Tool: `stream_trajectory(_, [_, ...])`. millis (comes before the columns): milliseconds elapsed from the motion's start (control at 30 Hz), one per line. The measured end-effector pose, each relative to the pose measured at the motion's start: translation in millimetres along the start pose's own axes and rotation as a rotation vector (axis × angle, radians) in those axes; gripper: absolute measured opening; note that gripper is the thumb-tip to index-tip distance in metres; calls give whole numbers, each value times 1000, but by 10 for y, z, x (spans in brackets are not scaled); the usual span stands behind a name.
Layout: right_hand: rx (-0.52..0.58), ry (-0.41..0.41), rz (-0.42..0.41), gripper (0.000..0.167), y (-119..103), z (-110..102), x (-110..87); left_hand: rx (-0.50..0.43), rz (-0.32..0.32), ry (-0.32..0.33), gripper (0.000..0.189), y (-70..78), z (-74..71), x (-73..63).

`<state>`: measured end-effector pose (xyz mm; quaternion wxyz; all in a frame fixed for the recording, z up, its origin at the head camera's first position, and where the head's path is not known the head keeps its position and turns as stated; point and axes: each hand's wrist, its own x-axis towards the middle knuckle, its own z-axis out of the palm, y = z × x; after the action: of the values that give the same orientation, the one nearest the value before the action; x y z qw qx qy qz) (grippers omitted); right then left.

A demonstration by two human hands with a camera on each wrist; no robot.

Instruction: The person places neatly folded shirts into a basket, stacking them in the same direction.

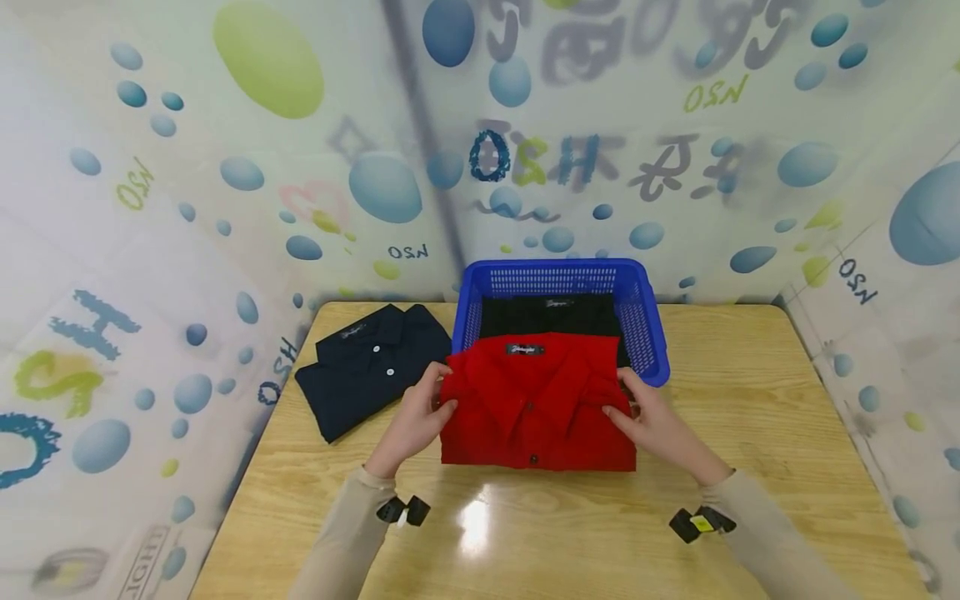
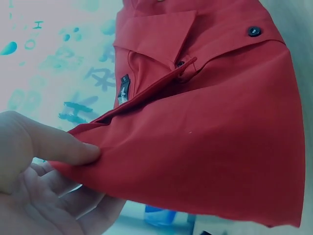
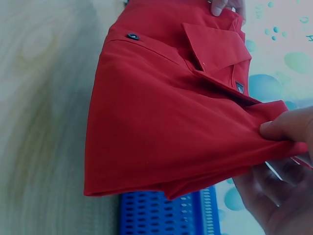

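Both hands hold a folded red shirt [image 1: 540, 408] up by its two sides, collar and dark label facing the far wall. My left hand [image 1: 420, 417] pinches its left edge, thumb on top and fingers beneath, as the left wrist view shows on the red cloth [image 2: 205, 147]. On the opposite side my right hand [image 1: 660, 421] pinches the edge the same way; in the right wrist view the shirt [image 3: 166, 117] hangs from that grip. In the head view the shirt overlaps the front of a blue plastic basket [image 1: 651, 333], where a folded black shirt [image 1: 551, 317] lies.
A folded navy shirt [image 1: 375, 367] with white buttons lies on the wooden table [image 1: 750, 417], left of the basket. Printed wall sheets [image 1: 570, 125] enclose the table at the back and sides.
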<state>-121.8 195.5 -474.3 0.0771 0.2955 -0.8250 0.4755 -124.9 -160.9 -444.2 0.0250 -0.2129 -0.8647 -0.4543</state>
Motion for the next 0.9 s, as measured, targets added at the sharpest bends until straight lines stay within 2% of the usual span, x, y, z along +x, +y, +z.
stream_trajectory(300, [-6,45,28,40,12,-214,95,16,44,72,34,101,21,247])
stream_trajectory(433, [-25,64,64,38,27,-289,131,26,60,103,36,136,51,370])
stream_trajectory(767, [-7,101,160,41,54,-417,269,30,57,166,34,217,88,663])
stream_trajectory(900, [-12,111,174,40,64,-500,343,21,67,189,34,227,85,759])
